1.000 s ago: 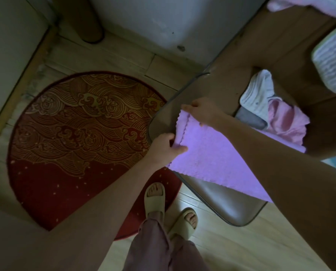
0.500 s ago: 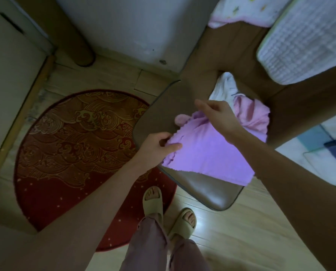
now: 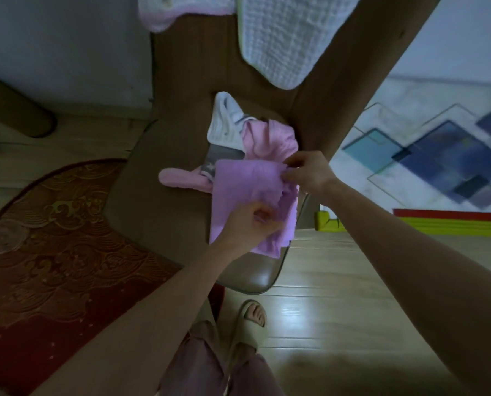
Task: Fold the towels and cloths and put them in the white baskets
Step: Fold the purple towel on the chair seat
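Observation:
A purple cloth (image 3: 244,184) with a scalloped edge lies doubled over on the brown chair seat (image 3: 152,201). My left hand (image 3: 250,224) pinches its near edge. My right hand (image 3: 307,172) pinches its far right edge. Just behind it sits a heap of a pink towel (image 3: 267,138), a white cloth (image 3: 224,124) and a grey cloth (image 3: 224,154). No white basket is in view.
A white waffle towel (image 3: 287,38) and a pink-edged cloth (image 3: 164,12) hang over the brown table (image 3: 204,61) at the top. A red round rug (image 3: 52,238) lies at left, a patterned mat (image 3: 438,155) at right. My sandalled feet (image 3: 253,312) stand on the wooden floor.
The cloth has been folded over from left to right and is now narrower. Both hands moved right with it. The view swung right, showing the patterned mat.

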`<action>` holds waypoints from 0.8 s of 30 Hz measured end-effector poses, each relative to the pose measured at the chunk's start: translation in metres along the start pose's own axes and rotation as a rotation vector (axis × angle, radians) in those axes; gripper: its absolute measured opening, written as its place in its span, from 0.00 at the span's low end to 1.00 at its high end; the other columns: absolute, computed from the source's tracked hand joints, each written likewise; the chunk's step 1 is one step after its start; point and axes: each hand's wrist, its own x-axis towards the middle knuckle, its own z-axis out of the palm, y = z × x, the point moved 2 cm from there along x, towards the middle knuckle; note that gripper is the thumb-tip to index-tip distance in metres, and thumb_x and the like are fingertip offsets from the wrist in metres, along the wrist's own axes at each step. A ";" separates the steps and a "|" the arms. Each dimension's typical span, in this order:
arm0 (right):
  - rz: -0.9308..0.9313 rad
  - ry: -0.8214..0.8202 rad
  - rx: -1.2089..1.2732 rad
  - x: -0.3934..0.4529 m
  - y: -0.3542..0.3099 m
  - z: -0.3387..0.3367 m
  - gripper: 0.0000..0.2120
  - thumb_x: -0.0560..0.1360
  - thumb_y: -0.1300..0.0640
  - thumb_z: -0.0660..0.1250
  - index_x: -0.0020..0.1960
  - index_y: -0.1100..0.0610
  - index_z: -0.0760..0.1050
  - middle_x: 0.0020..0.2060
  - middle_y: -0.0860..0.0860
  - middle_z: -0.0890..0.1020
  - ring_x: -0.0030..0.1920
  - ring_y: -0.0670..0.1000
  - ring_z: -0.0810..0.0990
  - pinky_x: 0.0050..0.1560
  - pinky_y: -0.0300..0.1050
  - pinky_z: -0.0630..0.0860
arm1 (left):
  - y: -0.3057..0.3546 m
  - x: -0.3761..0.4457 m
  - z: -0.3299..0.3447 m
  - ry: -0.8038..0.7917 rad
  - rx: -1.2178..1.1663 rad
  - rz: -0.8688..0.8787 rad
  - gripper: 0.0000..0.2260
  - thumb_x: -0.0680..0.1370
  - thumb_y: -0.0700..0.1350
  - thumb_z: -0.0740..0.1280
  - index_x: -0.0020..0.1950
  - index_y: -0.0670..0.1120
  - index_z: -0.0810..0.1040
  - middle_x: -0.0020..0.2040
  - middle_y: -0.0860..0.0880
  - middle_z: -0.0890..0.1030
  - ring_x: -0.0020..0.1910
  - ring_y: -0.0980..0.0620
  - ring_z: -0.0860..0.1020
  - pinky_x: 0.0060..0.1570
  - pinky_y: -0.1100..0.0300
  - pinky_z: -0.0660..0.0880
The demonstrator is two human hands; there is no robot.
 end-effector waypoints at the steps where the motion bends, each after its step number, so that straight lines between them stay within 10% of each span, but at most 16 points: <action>1: 0.002 0.000 -0.018 0.001 0.007 0.000 0.09 0.67 0.70 0.71 0.46 0.64 0.82 0.37 0.56 0.80 0.39 0.52 0.77 0.41 0.44 0.72 | -0.004 0.002 0.001 0.033 -0.013 0.008 0.07 0.74 0.42 0.73 0.49 0.42 0.81 0.42 0.51 0.82 0.40 0.56 0.77 0.47 0.66 0.73; 6: 0.026 0.027 -0.021 0.005 0.028 0.007 0.09 0.72 0.61 0.71 0.51 0.63 0.80 0.39 0.54 0.79 0.41 0.52 0.75 0.40 0.40 0.68 | -0.010 0.020 -0.039 0.378 0.159 0.202 0.09 0.78 0.42 0.66 0.57 0.43 0.79 0.52 0.50 0.80 0.51 0.53 0.76 0.57 0.61 0.71; 14: 0.014 0.208 -0.016 0.001 0.037 0.019 0.03 0.73 0.63 0.66 0.42 0.62 0.75 0.33 0.55 0.75 0.38 0.57 0.73 0.39 0.49 0.69 | -0.031 0.085 -0.088 0.130 0.554 0.357 0.25 0.75 0.60 0.59 0.59 0.44 0.80 0.53 0.45 0.82 0.54 0.42 0.77 0.64 0.43 0.65; 17: 0.031 0.344 -0.050 -0.001 0.041 0.024 0.05 0.75 0.62 0.64 0.50 0.62 0.75 0.43 0.59 0.80 0.45 0.60 0.77 0.39 0.45 0.65 | -0.034 0.095 -0.085 0.114 0.658 0.324 0.28 0.71 0.66 0.56 0.56 0.48 0.81 0.51 0.48 0.82 0.55 0.45 0.75 0.69 0.49 0.55; 24: -0.389 0.480 -0.459 -0.021 0.035 0.077 0.23 0.79 0.55 0.56 0.72 0.61 0.66 0.71 0.60 0.69 0.72 0.59 0.65 0.71 0.54 0.59 | -0.039 0.104 -0.089 0.002 0.405 0.371 0.19 0.72 0.64 0.61 0.53 0.52 0.79 0.47 0.58 0.78 0.48 0.55 0.75 0.50 0.54 0.69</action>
